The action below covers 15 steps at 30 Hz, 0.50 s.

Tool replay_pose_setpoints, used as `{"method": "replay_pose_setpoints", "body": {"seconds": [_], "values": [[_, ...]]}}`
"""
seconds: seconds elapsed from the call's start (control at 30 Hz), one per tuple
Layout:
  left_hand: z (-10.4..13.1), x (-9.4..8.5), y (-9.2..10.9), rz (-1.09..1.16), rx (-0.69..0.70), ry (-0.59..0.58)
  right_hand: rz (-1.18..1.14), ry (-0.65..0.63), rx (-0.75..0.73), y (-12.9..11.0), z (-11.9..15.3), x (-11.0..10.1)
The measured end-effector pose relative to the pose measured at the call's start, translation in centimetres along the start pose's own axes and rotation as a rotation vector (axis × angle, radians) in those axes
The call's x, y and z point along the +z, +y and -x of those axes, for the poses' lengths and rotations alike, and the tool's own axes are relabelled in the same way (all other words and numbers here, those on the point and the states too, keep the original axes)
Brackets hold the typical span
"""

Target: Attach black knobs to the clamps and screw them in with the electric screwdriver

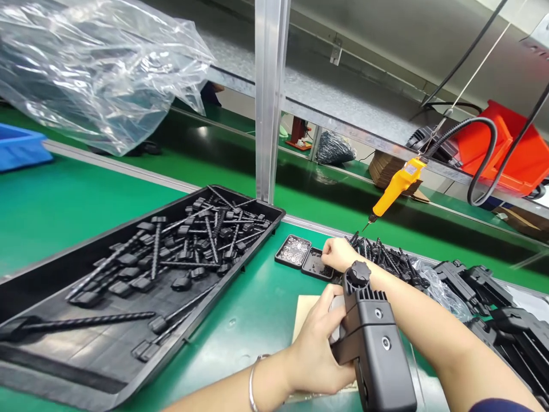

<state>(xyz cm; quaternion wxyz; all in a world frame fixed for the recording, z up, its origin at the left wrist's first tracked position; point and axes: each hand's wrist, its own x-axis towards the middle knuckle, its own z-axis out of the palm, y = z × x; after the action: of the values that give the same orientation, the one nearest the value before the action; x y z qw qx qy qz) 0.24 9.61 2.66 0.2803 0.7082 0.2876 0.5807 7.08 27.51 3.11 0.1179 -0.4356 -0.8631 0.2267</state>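
The left hand wraps its fingers around the near side of a black housing, steadying it on the bench. The housing's long axis runs away from the person, its knob at the far end. The right hand reaches past that knob, fingers curled down into a small screw tray just beyond (whether it pinches a screw I cannot tell). So the right hand is nearer the screws. A yellow screwdriver hangs above and to its right.
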Motion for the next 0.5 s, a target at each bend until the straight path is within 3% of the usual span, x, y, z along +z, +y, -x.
{"method": "replay_pose_setpoints", "body": {"seconds": [0.13, 0.23, 0.4, 0.5], "values": [[0.1, 0.2, -0.3, -0.022, 0.008, 0.029, -0.119, 0.002, 0.096, 0.6, 0.6, -1.3], [0.1, 0.3, -0.3, -0.032, 0.025, 0.034, -0.279, 0.019, 0.099, 0.0, 2.6, -4.1], [0.1, 0.0, 0.0, -0.078, -0.030, 0.006, -0.525, 0.111, -0.016, -3.8, 10.5, -11.6], [0.0, -0.1, -0.1, -0.084, -0.004, -0.010, -0.590, 0.160, -0.192, -6.2, 15.5, -13.7]]}}
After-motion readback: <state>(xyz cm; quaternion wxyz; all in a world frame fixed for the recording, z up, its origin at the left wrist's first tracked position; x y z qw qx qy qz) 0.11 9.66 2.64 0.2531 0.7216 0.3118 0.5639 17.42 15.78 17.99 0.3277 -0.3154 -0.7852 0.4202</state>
